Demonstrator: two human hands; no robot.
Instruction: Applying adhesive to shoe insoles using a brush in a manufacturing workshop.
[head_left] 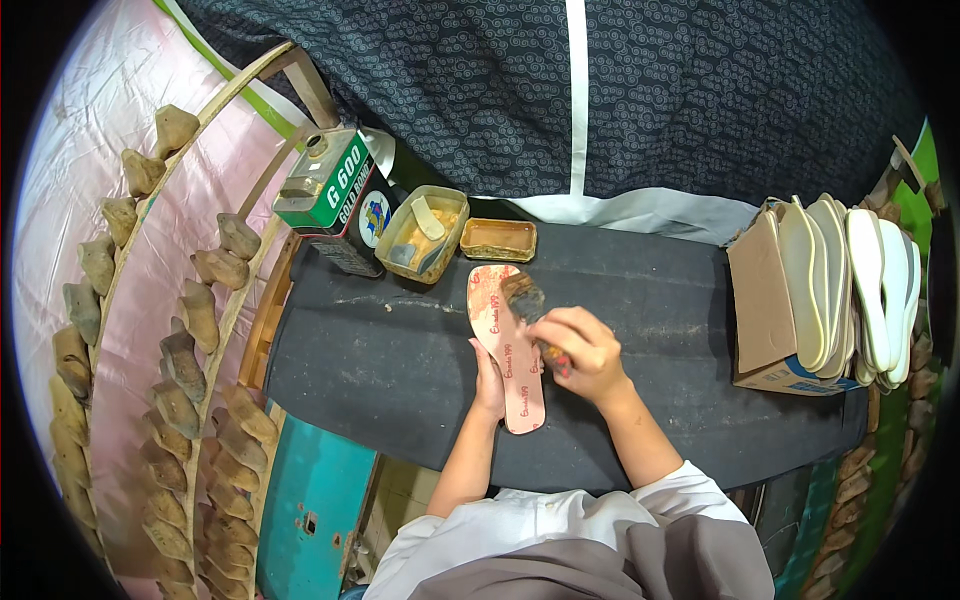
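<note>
A pink insole [508, 365] with red print lies lengthwise in front of me, its wide end pointing away. Along its left edge my left hand [487, 385] grips it, some fingers hidden underneath. My right hand [582, 352] is closed around a brush [524, 298] whose dark bristles are blurred. They meet the insole's upper right part, where the surface looks wet and brownish. A shallow tray [500, 252] of amber liquid, likely glue, stands just beyond the insole. Left of it, a larger tub [408, 262] holds yellowish residue and a pale scraper-like piece [428, 219].
A green and black metal can [335, 200] stands at the back left. On the right, a cardboard box [765, 310] holds several upright pale soles [872, 290]. Wooden shoe lasts [182, 365] line racks at left. Dark cloth [660, 310] covers the table; a patterned curtain [700, 100] hangs behind.
</note>
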